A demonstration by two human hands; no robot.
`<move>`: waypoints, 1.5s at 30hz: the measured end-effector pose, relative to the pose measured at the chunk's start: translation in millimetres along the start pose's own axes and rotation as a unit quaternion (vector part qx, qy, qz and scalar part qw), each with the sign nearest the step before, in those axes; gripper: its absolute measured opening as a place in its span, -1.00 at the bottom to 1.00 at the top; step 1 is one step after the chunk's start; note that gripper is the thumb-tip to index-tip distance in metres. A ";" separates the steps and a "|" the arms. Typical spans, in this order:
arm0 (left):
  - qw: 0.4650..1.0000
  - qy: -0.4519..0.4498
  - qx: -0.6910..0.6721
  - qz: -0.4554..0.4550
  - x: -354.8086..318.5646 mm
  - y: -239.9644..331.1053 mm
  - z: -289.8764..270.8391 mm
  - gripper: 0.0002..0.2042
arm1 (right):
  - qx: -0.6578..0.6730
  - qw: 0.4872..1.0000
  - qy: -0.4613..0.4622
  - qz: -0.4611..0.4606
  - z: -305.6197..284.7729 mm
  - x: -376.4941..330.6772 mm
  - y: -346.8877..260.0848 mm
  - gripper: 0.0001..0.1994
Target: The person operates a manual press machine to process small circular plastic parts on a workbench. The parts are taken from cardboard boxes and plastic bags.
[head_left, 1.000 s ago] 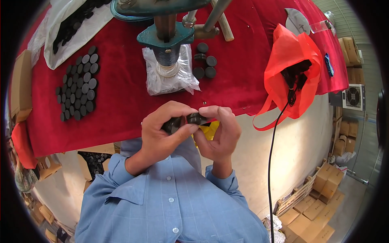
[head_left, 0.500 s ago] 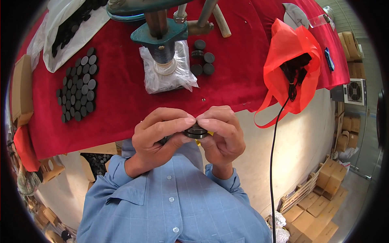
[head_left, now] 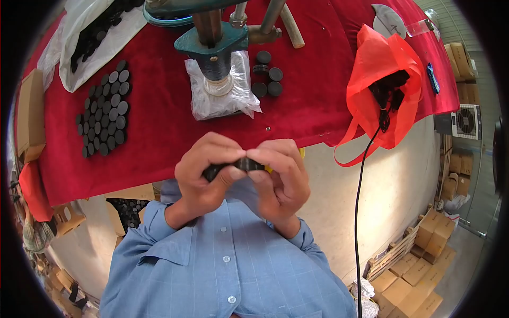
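My left hand [head_left: 208, 170] and my right hand [head_left: 282, 176] meet in front of my chest, both closed on a small black round part [head_left: 245, 164] pinched between thumbs and fingers. A bit of yellow shows behind my right fingers. Beyond the hands lies a red-covered table [head_left: 159, 138]. On it a teal press [head_left: 212, 40] stands on a clear plastic bag [head_left: 212, 100], with several black discs [head_left: 266, 74] beside it.
Rows of black discs [head_left: 103, 114] lie at the table's left, and a white bag of more discs [head_left: 95, 32] behind them. A red bag [head_left: 379, 79] with a black cord hangs at the right edge. Cardboard boxes [head_left: 424, 249] sit on the floor.
The hands have closed tighter around the black part and the yellow piece is now mostly hidden. The view has shifted slightly toward the table.
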State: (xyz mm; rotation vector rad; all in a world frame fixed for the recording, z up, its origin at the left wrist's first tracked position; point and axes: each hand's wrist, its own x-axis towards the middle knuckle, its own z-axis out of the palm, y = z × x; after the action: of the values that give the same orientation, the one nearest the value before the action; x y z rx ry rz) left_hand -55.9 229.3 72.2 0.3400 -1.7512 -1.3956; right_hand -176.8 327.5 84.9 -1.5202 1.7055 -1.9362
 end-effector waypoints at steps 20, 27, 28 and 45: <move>0.839 0.009 -0.319 -0.441 -28.2 -4.7 24.3 -0.55 | 0.116 0.953 0.097 0.264 22.4 -73.0 22.0 -0.59; 0.918 -0.269 -0.082 -0.279 -93.2 -42.2 71.8 -0.37 | 0.430 0.639 0.402 0.496 -7.5 -153.5 54.8 -0.62; 0.915 -0.273 -0.086 -0.283 -100.8 -48.0 80.8 -0.38 | 0.479 0.650 0.384 0.448 -19.0 -166.2 70.3 -0.62; 0.988 -0.058 0.089 -0.111 -29.9 -33.1 -3.9 -0.84 | -0.168 0.981 0.048 0.085 -47.1 14.1 95.7 -0.72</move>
State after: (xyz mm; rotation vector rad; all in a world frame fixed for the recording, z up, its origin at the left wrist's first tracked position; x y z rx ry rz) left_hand -44.4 235.3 29.4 0.5749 -1.9889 -1.4416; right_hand -264.2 316.2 23.1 -1.3388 2.2171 -1.7271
